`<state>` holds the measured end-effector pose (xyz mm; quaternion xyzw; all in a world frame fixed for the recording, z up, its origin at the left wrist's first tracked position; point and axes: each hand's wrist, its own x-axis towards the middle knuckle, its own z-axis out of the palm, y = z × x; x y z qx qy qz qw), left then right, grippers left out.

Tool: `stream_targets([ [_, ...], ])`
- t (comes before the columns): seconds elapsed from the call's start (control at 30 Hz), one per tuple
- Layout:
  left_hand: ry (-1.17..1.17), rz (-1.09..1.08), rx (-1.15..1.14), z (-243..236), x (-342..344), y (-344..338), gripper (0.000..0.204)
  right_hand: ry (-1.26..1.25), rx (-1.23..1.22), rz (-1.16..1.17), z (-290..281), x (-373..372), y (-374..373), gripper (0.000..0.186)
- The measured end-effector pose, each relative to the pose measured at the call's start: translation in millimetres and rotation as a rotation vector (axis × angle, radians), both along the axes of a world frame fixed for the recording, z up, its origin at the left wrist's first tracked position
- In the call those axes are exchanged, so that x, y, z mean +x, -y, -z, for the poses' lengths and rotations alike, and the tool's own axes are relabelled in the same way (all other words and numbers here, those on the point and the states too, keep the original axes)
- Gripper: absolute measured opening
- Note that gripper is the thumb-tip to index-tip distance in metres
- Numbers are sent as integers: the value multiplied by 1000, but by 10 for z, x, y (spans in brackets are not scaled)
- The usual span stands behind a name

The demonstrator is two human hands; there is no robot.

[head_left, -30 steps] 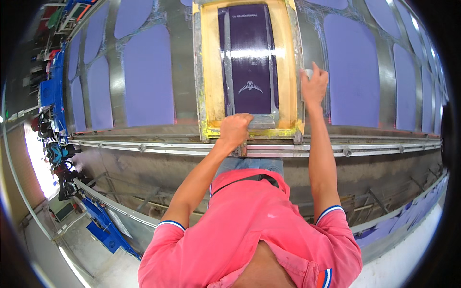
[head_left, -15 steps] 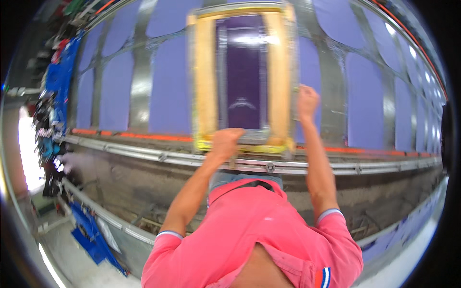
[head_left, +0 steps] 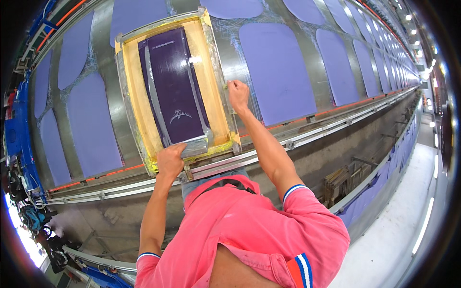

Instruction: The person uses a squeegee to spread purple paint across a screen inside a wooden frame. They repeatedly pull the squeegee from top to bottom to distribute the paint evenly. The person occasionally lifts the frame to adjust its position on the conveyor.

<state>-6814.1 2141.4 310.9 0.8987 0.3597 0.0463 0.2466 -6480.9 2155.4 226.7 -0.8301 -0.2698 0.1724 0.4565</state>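
A screen printing frame (head_left: 218,86) lies on the long table, edged with yellowed tape. Inside it is a dark purple mesh panel (head_left: 173,81) with a pale motif near its lower end. My left hand (head_left: 170,162) is closed on the near left part of the frame, its thumb reaching over the rim beside a grey bar (head_left: 195,147). At the frame's right side my right hand (head_left: 238,96) is closed on the edge; the fingertips' exact hold is partly hidden.
Purple fabric panels (head_left: 276,72) lie in rows on the grey metal table (head_left: 223,53). A metal rail (head_left: 326,128) and an orange strip (head_left: 276,126) run along the near edge. Blue equipment (head_left: 19,139) stands at far left. Behind me are another rail and hanging purple panels (head_left: 372,177).
My view has turned, so the frame appears farther left and tilted. It sits differently against the panels: bare table strips now flank it. Both hands stay closed on it.
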Motion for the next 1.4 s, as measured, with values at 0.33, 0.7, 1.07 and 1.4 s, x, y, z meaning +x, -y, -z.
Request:
stream_targets([
  [0.33,39,18,99,401,-267,67,48,106,-249,3,-4,-178,-181,35],
  [0.7,137,-85,304,455,1007,-2722,11,427,217,-556,-660,-288,-1647,30],
  [1.07,-246,-1,117,158,1868,-4637,44,739,-308,-1120,-522,158,-3933,30],
  [1.4,-182,-6,130,226,890,-2597,23,676,-269,-1107,-554,-781,-1888,11],
])
